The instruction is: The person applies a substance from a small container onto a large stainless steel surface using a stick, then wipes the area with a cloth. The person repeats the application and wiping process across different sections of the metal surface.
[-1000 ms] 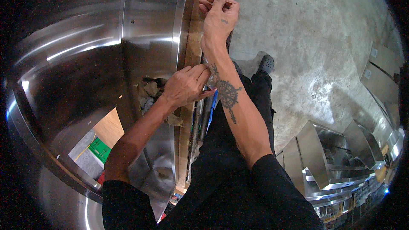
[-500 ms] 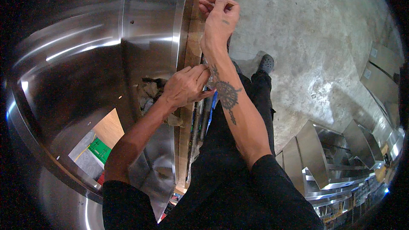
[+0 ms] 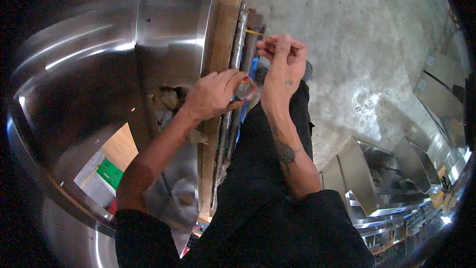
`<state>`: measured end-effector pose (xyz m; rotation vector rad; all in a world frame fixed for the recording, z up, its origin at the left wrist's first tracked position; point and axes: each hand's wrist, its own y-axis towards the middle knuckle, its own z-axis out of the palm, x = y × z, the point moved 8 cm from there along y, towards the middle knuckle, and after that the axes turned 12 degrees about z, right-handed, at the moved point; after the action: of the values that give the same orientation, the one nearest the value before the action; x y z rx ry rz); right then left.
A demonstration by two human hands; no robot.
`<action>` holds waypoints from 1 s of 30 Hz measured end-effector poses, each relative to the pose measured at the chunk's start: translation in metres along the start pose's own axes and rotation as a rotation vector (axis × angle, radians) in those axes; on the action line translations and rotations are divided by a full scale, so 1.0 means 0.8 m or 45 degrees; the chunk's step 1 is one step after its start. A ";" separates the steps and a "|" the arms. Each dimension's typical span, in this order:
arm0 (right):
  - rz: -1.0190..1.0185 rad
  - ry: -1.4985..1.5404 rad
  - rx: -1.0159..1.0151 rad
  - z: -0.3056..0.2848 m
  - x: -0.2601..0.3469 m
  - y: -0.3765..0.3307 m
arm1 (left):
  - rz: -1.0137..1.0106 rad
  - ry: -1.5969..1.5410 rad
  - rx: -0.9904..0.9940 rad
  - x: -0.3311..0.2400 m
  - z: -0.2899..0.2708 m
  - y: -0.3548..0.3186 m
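My left hand [image 3: 210,94] is wrapped round a small round container [image 3: 245,88] with a reddish rim and a greyish, blurred top face. It is held over the wooden edge of a large stainless steel piece [image 3: 171,25]. To the right and farther out, my right hand [image 3: 285,59] pinches a thin yellowish stick [image 3: 254,32] between thumb and fingers. The stick's free end points left, over long bars beside the wood. A crumpled brownish-grey rag [image 3: 166,104] lies on the steel, left of my left hand.
A wooden beam [image 3: 225,30] runs along the steel piece, with dark and silvery bars [image 3: 238,39] beside it. Through a square opening show a wooden board [image 3: 120,148] and a green thing [image 3: 109,172]. Bent steel parts [image 3: 379,173] stand at the lower right on concrete floor [image 3: 342,30].
My right hand has come nearer and to the right, still with the stick. The container in my left hand, hidden behind my right forearm before, now shows.
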<state>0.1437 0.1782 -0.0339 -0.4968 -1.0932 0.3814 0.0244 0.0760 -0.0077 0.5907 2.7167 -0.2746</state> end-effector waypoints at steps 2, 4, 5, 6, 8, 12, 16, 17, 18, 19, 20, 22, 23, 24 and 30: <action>-0.057 -0.189 0.005 -0.026 0.003 -0.023 | 0.000 -0.041 -0.024 0.003 0.006 0.000; -0.114 -0.324 -0.035 -0.050 0.006 -0.056 | 0.080 0.017 -0.113 0.002 0.000 0.000; -0.147 -0.390 -0.050 -0.061 0.006 -0.070 | 0.087 0.030 -0.117 0.001 0.000 -0.001; -0.161 -0.381 -0.061 -0.073 0.000 -0.083 | 0.095 0.042 -0.127 -0.001 -0.001 -0.002; -0.419 -0.597 0.039 -0.082 -0.010 -0.096 | 0.111 0.052 -0.127 -0.005 -0.011 0.002; -0.593 -0.848 0.148 -0.077 -0.032 -0.108 | 0.129 0.075 -0.140 -0.003 -0.007 -0.001; -0.538 -0.907 0.145 -0.068 -0.043 -0.106 | 0.132 0.064 -0.135 -0.004 -0.007 0.000; -0.508 -0.918 0.140 -0.066 -0.043 -0.106 | 0.127 0.060 -0.130 -0.004 -0.006 0.000; -0.527 -0.940 0.151 -0.065 -0.044 -0.105 | 0.126 0.062 -0.128 -0.003 -0.005 0.000; -0.545 -0.963 0.161 -0.064 -0.045 -0.104 | 0.126 0.063 -0.125 -0.002 -0.004 -0.001; -0.564 -0.986 0.172 -0.062 -0.046 -0.104 | 0.125 0.065 -0.122 -0.002 -0.003 0.000; -0.571 -1.023 0.186 -0.061 -0.046 -0.103 | 0.129 0.058 -0.129 -0.003 -0.008 0.002; -0.574 -1.042 0.193 -0.060 -0.046 -0.103 | 0.131 0.055 -0.133 -0.004 -0.009 0.003; -0.626 -1.010 0.162 -0.062 -0.041 -0.105 | 0.119 0.053 -0.134 -0.004 -0.009 0.003; -0.706 -0.793 0.038 -0.067 -0.001 -0.106 | 0.022 -0.024 -0.066 0.004 0.001 -0.001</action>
<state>0.1964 0.0971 -0.0066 -0.0213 -1.7630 0.0528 0.0211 0.0761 -0.0095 0.5940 2.6908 -0.2041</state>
